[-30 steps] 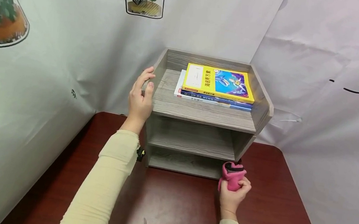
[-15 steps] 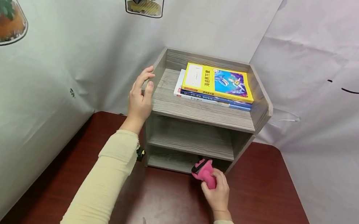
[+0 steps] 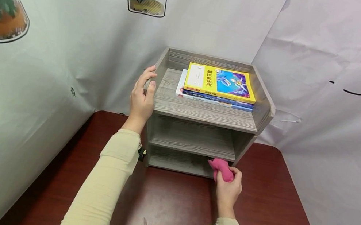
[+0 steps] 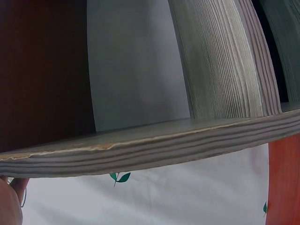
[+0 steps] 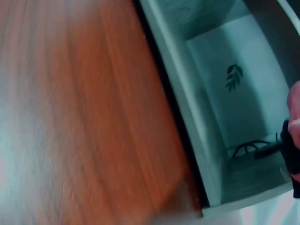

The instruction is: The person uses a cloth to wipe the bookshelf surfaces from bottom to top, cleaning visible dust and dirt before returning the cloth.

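Note:
My right hand pinches a bunched pink cloth between thumb and fingers, right at the lowest opening of the grey wood-grain shelf. In the right wrist view, the pink cloth shows only at the right edge, together with a black piece whose kind I cannot tell. My left hand grips the front edge of the shelf's left side panel near the top. The left wrist view has this panel's edge running across it, with part of the left hand at the lower left corner.
A stack of books, the yellow one uppermost, lies on the shelf's top level. The shelf stands on a dark red-brown table. White sheeting with printed plants hangs behind and at both sides.
From the shelf's lower right corner, my right hand has gone left and then partly back right with the pink cloth, turning it so the black part is hidden in the head view. The left hand stays put.

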Demonstrator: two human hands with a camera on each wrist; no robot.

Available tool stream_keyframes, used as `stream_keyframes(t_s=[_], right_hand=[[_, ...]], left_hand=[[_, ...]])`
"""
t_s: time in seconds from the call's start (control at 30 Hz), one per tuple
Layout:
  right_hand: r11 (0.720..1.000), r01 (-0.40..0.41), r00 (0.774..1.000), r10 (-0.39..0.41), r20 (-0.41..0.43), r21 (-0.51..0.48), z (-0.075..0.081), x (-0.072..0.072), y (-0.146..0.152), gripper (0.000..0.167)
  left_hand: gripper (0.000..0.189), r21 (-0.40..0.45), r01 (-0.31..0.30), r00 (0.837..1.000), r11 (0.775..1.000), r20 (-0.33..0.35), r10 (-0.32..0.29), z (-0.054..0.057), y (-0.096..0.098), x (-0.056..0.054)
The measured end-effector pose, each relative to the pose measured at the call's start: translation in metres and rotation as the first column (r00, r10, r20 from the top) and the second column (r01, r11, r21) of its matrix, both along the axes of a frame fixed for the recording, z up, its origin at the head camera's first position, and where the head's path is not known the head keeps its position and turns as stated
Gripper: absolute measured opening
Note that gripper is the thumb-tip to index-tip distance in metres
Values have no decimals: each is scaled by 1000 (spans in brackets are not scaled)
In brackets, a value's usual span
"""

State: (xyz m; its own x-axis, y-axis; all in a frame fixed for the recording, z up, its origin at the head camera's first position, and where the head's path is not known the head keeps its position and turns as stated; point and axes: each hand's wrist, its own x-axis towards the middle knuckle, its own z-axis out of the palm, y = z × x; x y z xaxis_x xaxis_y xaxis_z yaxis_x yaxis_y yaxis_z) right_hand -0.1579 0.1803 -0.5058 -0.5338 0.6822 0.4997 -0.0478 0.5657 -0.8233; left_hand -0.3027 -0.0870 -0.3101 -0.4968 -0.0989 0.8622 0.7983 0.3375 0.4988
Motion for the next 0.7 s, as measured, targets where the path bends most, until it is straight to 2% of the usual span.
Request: stream_keyframes(t_s=[0.07, 0.23, 0.33, 0.4, 0.5, 0.6, 0.63, 0.7], right_hand=[[998, 16, 1000, -16, 5, -53, 3, -1, -3, 32], [988, 24, 997, -35, -72, -153, 11, -7, -5, 28], [969, 41, 992, -69, -109, -245, 15, -11, -4, 27], [945, 44, 988, -89, -127, -324, 16, -13, -2, 26], [884, 25, 982, -108, -152, -467, 16, -16, -2, 24], [828, -3, 980, -109, -166, -561, 16, -17, -3, 24], [817, -6, 980, -111, -167, -576, 15, -17, -4, 24], [817, 4, 981, -116, -157, -577, 15, -18, -5, 24]], left_hand=[[30, 1, 2, 1000, 1000, 0, -2, 0, -1, 0], [31, -7, -1, 1000, 1000, 4, 2, 0, -1, 0], [31, -13, -9, 1000, 1000, 8, 9, 1, -3, 0], [31, -24, -17, 1000, 1000, 16, 17, 1, -4, 1], [32, -50, -23, 999, 998, 30, 25, 1, -4, 1], [33, -72, -27, 999, 997, 42, 30, 1, -5, 2], [33, -73, -27, 999, 997, 42, 30, 0, -4, 1], [33, -69, -29, 999, 997, 40, 32, 0, -4, 1]])
